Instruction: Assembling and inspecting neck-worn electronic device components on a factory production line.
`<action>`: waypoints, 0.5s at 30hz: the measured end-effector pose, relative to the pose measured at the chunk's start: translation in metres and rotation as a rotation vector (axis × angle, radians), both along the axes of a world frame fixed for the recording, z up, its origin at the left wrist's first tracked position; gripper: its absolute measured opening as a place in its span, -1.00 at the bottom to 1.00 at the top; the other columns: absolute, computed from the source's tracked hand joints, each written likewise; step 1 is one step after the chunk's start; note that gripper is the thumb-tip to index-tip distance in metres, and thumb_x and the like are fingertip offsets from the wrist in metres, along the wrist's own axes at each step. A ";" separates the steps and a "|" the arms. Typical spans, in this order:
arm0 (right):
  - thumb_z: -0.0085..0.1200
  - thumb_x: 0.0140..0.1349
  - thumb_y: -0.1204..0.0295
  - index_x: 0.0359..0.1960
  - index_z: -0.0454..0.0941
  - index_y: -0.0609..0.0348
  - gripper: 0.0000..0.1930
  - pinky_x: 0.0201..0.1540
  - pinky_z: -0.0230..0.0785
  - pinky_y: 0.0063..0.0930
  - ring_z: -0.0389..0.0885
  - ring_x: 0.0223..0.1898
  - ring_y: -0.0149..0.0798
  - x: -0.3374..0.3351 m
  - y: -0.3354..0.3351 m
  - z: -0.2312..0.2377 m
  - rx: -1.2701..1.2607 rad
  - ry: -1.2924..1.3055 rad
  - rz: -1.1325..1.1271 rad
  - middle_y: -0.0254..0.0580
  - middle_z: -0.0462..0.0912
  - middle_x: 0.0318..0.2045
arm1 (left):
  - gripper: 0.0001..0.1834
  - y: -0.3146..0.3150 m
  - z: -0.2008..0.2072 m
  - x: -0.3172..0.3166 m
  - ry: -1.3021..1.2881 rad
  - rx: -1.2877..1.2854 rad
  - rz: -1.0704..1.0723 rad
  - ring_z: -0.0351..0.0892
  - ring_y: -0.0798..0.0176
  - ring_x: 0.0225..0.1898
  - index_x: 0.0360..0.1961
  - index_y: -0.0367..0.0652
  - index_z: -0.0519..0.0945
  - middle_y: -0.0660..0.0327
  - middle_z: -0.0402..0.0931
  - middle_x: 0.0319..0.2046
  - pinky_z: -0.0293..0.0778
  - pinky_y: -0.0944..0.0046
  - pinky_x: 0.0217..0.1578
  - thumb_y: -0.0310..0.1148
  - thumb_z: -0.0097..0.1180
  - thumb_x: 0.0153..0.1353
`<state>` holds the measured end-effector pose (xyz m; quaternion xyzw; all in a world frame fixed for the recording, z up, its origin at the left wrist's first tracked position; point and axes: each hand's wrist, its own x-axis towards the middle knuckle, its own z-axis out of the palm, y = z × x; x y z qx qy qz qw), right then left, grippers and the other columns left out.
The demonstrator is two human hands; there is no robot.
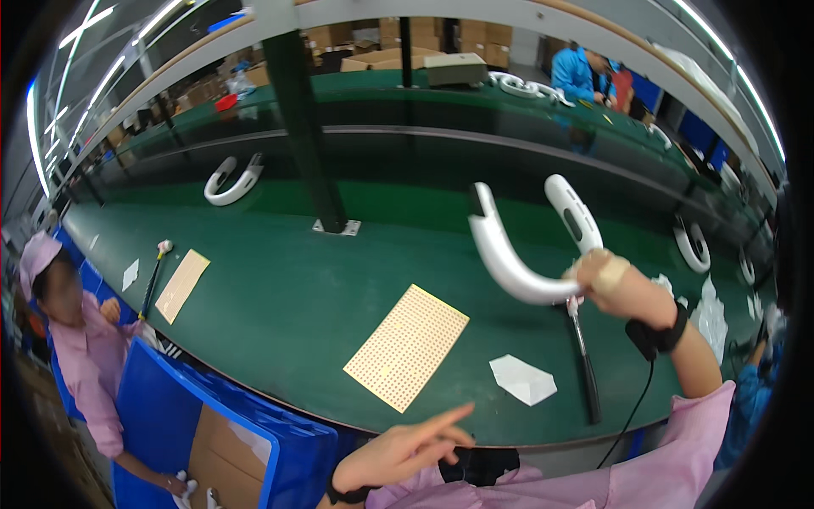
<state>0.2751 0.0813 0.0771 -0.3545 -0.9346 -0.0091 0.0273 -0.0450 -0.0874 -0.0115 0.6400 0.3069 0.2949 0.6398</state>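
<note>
My right hand [604,278] is closed around the curved part of a white U-shaped neck fan [512,265], held above the green table with its two arms pointing away from me. A cord hangs from the black band on that wrist. My left hand [397,456] is over the near table edge, fingers stretched out and holding nothing. Beyond it lies a yellowish sheet of small round stickers [407,348]. To the right of the sheet lie a white paper piece [523,380] and a black-handled tool [587,373], its far end partly hidden below the neck fan.
Another neck fan [233,182] lies far left, near a dark post [309,136]; one more [693,246] lies right. A clear plastic bag [710,318] is beyond my right arm. At left, a co-worker in pink [89,356] reaches into a blue bin [161,407].
</note>
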 end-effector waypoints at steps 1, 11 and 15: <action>0.09 -0.15 0.58 -0.32 0.51 0.15 -0.74 -0.15 0.36 -0.26 0.49 -0.25 0.01 0.006 0.030 -0.009 0.020 0.036 0.022 -0.09 0.54 -0.41 | -0.42 -0.017 -0.001 -0.010 0.054 0.087 0.019 0.57 0.31 -0.29 0.31 -0.10 0.05 0.17 0.53 -0.15 0.48 0.36 -0.23 -0.39 -0.12 0.28; -0.01 -0.18 0.74 0.07 0.35 0.31 -0.39 0.28 0.02 -0.22 0.27 0.17 0.10 0.187 0.263 -0.167 0.066 -0.057 -0.311 0.13 0.39 0.07 | -0.58 -0.120 -0.034 -0.045 0.199 -0.038 0.395 0.58 0.24 -0.41 0.20 -0.12 0.27 0.17 0.59 -0.42 0.45 0.34 -0.31 -0.29 -0.19 0.34; -0.16 0.25 0.33 0.11 0.32 0.19 -0.59 -0.28 0.30 -0.52 0.39 -0.23 -0.34 0.175 0.291 -0.185 -0.557 0.393 -0.532 -0.20 0.43 -0.07 | -0.67 -0.147 -0.036 -0.050 0.221 -0.038 0.567 0.59 0.22 -0.40 0.04 -0.19 0.41 0.12 0.58 -0.42 0.45 0.29 -0.34 -0.30 -0.15 0.31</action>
